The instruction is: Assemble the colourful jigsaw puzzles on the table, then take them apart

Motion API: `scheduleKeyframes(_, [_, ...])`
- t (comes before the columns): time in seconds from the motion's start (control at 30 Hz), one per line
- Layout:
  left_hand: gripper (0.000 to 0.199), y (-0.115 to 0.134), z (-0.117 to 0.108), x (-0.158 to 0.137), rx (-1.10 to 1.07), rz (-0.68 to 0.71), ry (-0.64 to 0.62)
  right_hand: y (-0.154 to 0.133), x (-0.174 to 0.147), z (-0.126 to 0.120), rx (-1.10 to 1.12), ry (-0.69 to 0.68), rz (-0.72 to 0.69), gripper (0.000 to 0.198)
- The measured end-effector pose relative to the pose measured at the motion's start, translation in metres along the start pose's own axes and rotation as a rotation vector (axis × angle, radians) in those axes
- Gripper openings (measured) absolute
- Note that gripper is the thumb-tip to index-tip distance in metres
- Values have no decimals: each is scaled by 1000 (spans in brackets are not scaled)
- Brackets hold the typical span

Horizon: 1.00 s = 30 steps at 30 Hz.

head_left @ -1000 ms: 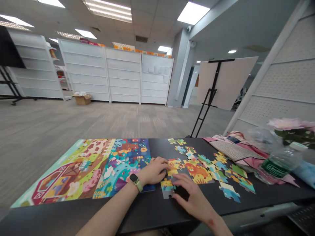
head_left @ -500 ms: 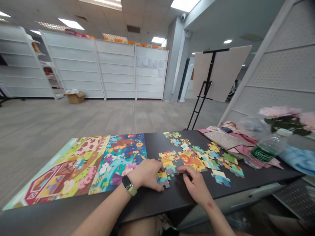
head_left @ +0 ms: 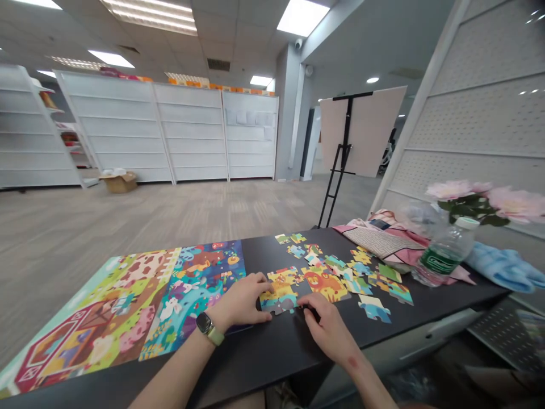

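My left hand (head_left: 240, 301), with a watch (head_left: 205, 323) on its wrist, rests at the left edge of a joined puzzle section (head_left: 281, 288) in yellow, teal and grey. Its thumb lies by the lower left corner, apart from the fingers. My right hand (head_left: 326, 322) has its index fingertip at the section's lower right edge, with the thumb apart and the other fingers curled. Close to its right is another joined section with orange lions (head_left: 326, 284). Several loose puzzle pieces (head_left: 374, 308) lie farther right and behind.
Two finished pictures, a farm scene (head_left: 91, 326) and a blue night scene (head_left: 191, 289), lie left on the dark table (head_left: 272, 352). At the right stand a water bottle (head_left: 445, 253) and pink flowers (head_left: 513, 201), beside pink cloth (head_left: 383, 236). An easel (head_left: 347, 147) stands beyond.
The lower grey and teal pieces have moved up against the yellow section, closing the gap. Both hands stay at its edges. The view has shifted slightly.
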<state>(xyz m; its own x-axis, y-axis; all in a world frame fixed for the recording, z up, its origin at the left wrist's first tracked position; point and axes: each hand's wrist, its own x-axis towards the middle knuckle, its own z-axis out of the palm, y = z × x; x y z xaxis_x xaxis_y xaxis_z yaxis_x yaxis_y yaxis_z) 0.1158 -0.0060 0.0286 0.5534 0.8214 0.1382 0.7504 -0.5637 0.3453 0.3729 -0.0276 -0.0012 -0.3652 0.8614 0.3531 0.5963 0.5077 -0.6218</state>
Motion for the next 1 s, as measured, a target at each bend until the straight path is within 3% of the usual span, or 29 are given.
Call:
scheduleKeyframes(0.13, [36,2,-1,1,-42,86,-58,-1,0,0,5,-2,7,23])
scheduleKeyframes(0.33, [31,6,-1,-1,-45,34,-53,-1,0,-1,17,-2,9,23])
scheduleKeyframes(0.77, [20,15,7,3,-23,56,-17,-2,-4,9,-85,1,-111,40])
scheduleKeyframes(0.87, [15,10,12,3,-59,54,29,3,-2,2,-67,17,-139,42])
scheduleKeyframes(1.0, [15,5,12,4,-75,48,21,31,-3,-25,-200,139,-54,37])
